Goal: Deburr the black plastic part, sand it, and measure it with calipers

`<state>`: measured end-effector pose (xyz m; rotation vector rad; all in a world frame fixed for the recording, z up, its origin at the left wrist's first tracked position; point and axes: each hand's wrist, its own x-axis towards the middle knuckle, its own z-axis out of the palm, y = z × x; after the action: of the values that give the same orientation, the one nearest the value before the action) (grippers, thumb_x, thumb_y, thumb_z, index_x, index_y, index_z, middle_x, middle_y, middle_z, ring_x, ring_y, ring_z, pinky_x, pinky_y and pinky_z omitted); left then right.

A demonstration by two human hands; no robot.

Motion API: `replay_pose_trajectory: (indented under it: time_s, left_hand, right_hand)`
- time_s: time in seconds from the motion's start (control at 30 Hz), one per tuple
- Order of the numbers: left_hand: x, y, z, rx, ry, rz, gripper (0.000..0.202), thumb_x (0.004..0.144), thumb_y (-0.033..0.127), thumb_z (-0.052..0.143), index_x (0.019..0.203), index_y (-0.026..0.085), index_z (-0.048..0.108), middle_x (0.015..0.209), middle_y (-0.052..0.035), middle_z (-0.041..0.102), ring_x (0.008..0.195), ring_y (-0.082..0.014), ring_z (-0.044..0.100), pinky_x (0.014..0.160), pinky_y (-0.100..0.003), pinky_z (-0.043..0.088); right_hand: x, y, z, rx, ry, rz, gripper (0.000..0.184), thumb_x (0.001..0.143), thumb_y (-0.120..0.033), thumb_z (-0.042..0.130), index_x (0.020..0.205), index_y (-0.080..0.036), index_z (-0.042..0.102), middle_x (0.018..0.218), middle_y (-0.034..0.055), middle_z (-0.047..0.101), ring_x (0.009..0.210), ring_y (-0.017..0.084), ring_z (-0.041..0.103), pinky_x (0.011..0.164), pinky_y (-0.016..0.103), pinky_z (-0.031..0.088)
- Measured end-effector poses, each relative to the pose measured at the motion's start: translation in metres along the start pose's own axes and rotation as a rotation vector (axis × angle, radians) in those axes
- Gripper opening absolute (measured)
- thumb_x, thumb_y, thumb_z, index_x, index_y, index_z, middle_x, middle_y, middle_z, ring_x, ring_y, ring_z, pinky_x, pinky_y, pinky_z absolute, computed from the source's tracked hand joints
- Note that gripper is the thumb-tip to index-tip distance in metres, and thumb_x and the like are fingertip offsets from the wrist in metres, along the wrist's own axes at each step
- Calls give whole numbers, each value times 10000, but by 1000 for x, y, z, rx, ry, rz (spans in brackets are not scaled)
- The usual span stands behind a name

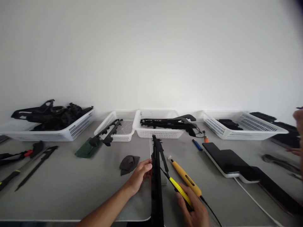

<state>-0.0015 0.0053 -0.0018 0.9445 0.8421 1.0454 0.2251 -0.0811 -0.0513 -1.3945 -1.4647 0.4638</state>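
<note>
My left hand [141,176] is closed on the left side of a long, narrow black plastic part [156,189], which points away from me over the table's front edge. My right hand [193,205] grips a slim hand tool [180,190] with a yellow-and-black handle. Its thin dark end reaches to the right side of the part; whether it touches cannot be made out. A thinner black strip lies along that side of the part. Just beyond my right fingers, a corded orange-yellow tool [187,179] with a whitish tip rests on the table. A crumpled dark cloth [129,164] lies left of my left hand.
Along the wall stand white baskets [80,127] holding black plastic parts. A green pouch [86,148], a file-like tool [9,180] and black strips lie at left. Phone-like devices [233,164] with a white cable lie at right. Another person's hand [298,126] shows at the right edge.
</note>
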Motion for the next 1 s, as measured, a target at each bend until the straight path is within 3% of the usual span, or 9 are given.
replay_pose_trajectory:
  time_s: [0.07, 0.27, 0.47, 0.6, 0.73, 1.0]
  left_hand:
    - [0, 0, 0, -1, 3, 2, 464, 768, 613, 825, 864, 174, 711, 730, 21, 632, 649, -138, 573, 570, -224, 459]
    - [1, 1, -1, -9, 1, -15, 442, 791, 600, 810, 901, 179, 732, 748, 10, 671, 650, -149, 601, 568, -232, 468]
    - [0, 3, 1, 11, -9, 5, 478, 795, 638, 812, 898, 176, 749, 731, 19, 661, 638, -128, 591, 579, -216, 481]
    - [-3, 5, 5, 57, -76, -36, 545, 762, 653, 863, 957, 151, 782, 709, -3, 694, 585, -143, 610, 550, -237, 484]
    - [-2, 5, 7, 55, -61, -47, 520, 755, 620, 894, 955, 154, 778, 729, 2, 701, 612, -125, 612, 593, -219, 484]
    - [2, 4, 4, 23, -5, -7, 527, 773, 680, 842, 876, 171, 748, 715, 15, 669, 609, -123, 600, 553, -209, 461]
  right_hand:
    - [1, 1, -2, -7, 23, -2, 528, 1027, -664, 579, 1135, -215, 834, 1119, 111, 841, 1055, 296, 808, 915, 325, 655]
    - [4, -1, -15, -36, -104, -92, 331, 1024, -494, 659, 1165, -246, 829, 1133, 78, 846, 1046, 281, 822, 888, 300, 663]
    - [-1, 1, 0, -14, 27, -20, 487, 1030, -632, 601, 1143, -218, 832, 1132, 109, 841, 1055, 296, 811, 928, 332, 652]
    - [2, 0, -3, -38, -25, -70, 408, 1040, -555, 616, 1148, -222, 828, 1125, 102, 845, 1034, 284, 818, 868, 313, 664]
    - [5, -9, -12, -46, -24, -88, 331, 1036, -475, 629, 1157, -232, 820, 1113, 94, 845, 1029, 285, 819, 861, 325, 666]
    - [-2, -2, -7, -18, -12, -43, 395, 1023, -552, 639, 1115, -219, 832, 1082, 97, 843, 997, 283, 817, 921, 330, 648]
